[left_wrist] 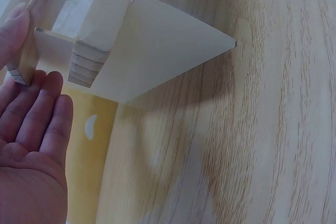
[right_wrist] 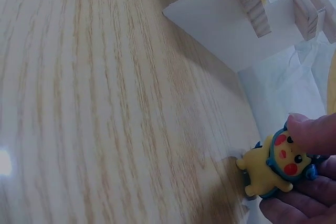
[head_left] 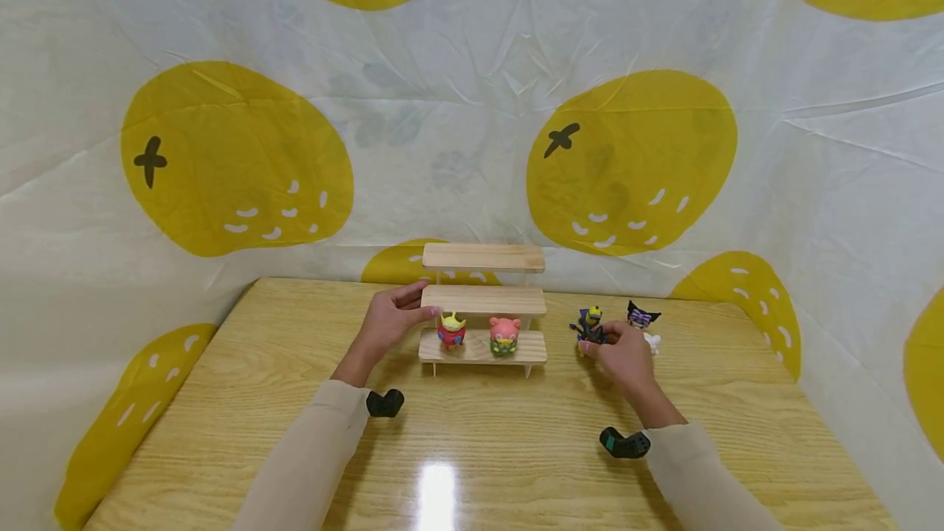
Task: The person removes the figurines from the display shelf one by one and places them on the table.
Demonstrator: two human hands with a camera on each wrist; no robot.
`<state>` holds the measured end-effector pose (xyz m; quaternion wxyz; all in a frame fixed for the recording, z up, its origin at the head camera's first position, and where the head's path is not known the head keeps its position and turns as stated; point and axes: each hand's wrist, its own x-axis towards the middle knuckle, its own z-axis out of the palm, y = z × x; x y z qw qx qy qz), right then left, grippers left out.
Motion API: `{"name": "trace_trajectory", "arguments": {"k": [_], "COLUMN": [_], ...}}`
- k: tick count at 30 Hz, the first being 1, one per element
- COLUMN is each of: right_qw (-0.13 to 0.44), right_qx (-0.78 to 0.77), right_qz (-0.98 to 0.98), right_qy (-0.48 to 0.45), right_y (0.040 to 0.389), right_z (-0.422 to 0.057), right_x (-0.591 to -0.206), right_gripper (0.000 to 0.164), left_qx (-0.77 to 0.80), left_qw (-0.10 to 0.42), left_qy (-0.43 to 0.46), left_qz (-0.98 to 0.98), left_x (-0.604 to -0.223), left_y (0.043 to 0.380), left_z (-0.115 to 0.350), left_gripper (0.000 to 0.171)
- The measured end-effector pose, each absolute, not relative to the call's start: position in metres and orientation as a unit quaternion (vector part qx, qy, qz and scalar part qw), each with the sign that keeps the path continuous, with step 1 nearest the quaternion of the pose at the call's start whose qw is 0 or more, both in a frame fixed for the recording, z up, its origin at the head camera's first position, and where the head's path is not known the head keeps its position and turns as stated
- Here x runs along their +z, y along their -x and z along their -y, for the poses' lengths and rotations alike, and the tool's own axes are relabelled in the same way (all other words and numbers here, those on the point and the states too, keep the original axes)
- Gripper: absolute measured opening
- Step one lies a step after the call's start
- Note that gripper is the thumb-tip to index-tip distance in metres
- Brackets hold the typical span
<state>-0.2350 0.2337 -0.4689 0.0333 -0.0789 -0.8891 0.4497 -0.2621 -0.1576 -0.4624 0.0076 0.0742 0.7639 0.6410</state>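
A three-step wooden display stand [head_left: 483,299] with pale triangular side panels [left_wrist: 173,45] stands at the back of the table. At its left end my left hand [head_left: 388,320] grips the middle step, thumb on one side and fingers [left_wrist: 55,114] on the other. On the lowest step sit a red figurine with a yellow top [head_left: 452,332] and a pink figurine with a green lower part [head_left: 505,336]. Right of the stand, my right hand [head_left: 625,357] pinches a yellow figurine with red cheeks and a blue hood [right_wrist: 268,166] between thumb and fingers.
Just behind my right hand are a figurine with a black pointed hood [head_left: 643,316] and a small white piece [head_left: 653,342]. A white curtain with yellow fruit prints [head_left: 442,146] hangs behind the wooden table [head_left: 501,449].
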Motion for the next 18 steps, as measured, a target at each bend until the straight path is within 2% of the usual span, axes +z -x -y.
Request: {"name": "trace_trajectory", "arguments": {"k": [8,18], "right_qw": [0.021,0.064], "right_qx": [0.462,0.441], "right_qz": [0.885,0.895], "right_qy": [0.055,0.036], "right_y": [0.235,0.225], "right_z": [-0.237,-0.230], "right_x": [-0.467,-0.447], "right_gripper": [0.045,0.050], "left_qx": [0.636,0.634], "left_qw": [0.009,0.007], "left_qy": [-0.071,-0.073], "left_qz": [-0.768,-0.770], "left_x": [-0.463,-0.461], "left_y": [0.261,0.260], "left_z": [0.158,0.157], "left_gripper": [0.068,0.069]}}
